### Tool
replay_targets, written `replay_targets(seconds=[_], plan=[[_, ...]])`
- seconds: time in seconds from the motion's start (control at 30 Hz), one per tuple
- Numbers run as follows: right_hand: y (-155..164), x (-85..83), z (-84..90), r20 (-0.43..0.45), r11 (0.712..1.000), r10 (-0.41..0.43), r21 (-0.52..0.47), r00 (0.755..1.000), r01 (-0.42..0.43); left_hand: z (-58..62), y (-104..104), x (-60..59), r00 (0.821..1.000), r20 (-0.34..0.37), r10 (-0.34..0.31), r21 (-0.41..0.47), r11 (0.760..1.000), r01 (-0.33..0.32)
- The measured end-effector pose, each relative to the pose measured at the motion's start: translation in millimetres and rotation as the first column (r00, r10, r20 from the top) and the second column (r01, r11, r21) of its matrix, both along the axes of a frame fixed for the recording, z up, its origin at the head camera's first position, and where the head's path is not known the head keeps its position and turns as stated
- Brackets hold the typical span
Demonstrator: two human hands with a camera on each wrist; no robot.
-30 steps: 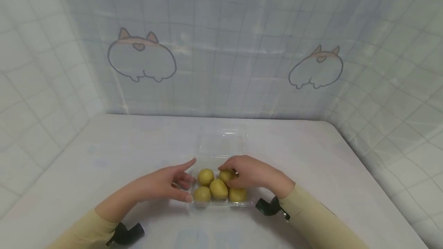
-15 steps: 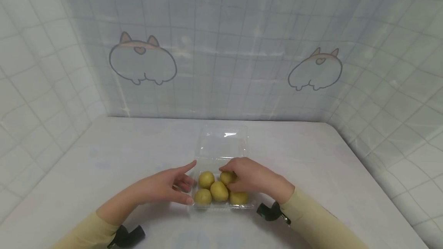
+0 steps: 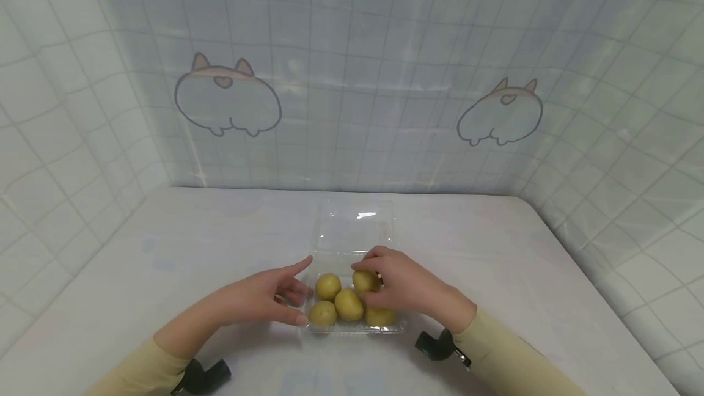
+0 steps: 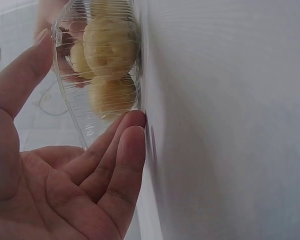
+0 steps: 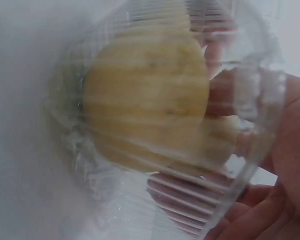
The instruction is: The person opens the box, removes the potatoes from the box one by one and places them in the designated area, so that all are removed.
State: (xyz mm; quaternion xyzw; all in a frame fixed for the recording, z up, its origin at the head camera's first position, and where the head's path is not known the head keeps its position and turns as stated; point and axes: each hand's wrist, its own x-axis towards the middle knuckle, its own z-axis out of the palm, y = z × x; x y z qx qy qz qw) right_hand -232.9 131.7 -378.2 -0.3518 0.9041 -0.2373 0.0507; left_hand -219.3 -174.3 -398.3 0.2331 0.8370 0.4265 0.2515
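A clear plastic clamshell box (image 3: 355,329) stands at the middle of the white table with several yellow potatoes (image 3: 349,305) in it. My right hand (image 3: 409,281) reaches over its right side and grips the back right potato (image 3: 365,280) between thumb and fingers. Through the ribbed wall in the right wrist view, the front right potato (image 5: 145,100) shows large, with the fingers behind it. My left hand (image 3: 261,295) is at the left wall, thumb by the front corner. In the left wrist view its fingers (image 4: 131,155) extend loosely along the ribbed side near the tabletop.
The box's lid (image 3: 354,228) lies folded back behind it, toward the rear wall. Tile-patterned sheeting (image 3: 352,109) rises behind and on both sides. A black wrist camera mount (image 3: 206,377) hangs under the left sleeve, another (image 3: 440,346) under the right.
My right hand has shifted slightly right and away from me, with the back right potato moving along in its grip. My left hand stays at the box's left side.
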Motion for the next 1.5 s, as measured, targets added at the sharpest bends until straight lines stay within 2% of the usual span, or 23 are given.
replay_targets(seconds=[0.27, 0.57, 0.73, 1.0, 1.27, 1.5], plan=[[3.1, -2.8, -2.0, 0.106, 0.989, -0.010, -0.144, 0.994, 0.026, 0.1, -0.2, -1.8, 1.000, 0.002, -0.003, -0.002, 1.000, 0.003], [10.3, -9.2, 0.3, 0.109, 0.964, -0.017, -0.261, 0.994, 0.045, -0.1, -1.3, -1.9, 1.000, 0.007, -0.012, 0.002, 1.000, 0.012], [12.0, -9.3, 2.3, 0.120, 0.958, -0.015, -0.282, 0.993, 0.048, 0.3, -1.8, -1.6, 1.000, 0.001, -0.010, -0.001, 1.000, 0.010], [17.6, -12.8, 2.3, 0.176, 0.946, -0.060, -0.305, 0.982, 0.113, 0.8, -1.9, -1.6, 1.000, 0.007, -0.007, 0.001, 1.000, 0.007], [23.8, -15.5, -0.7, 0.134, 0.930, -0.138, -0.323, 0.981, 0.175, 1.0, -2.8, -1.1, 1.000, 0.003, -0.011, -0.001, 1.000, 0.011], [28.6, -17.5, -2.2, 0.123, 0.900, -0.216, -0.360, 0.969, 0.246, 0.1, -4.0, -1.2, 1.000, -0.013, -0.013, -0.002, 1.000, 0.013]])
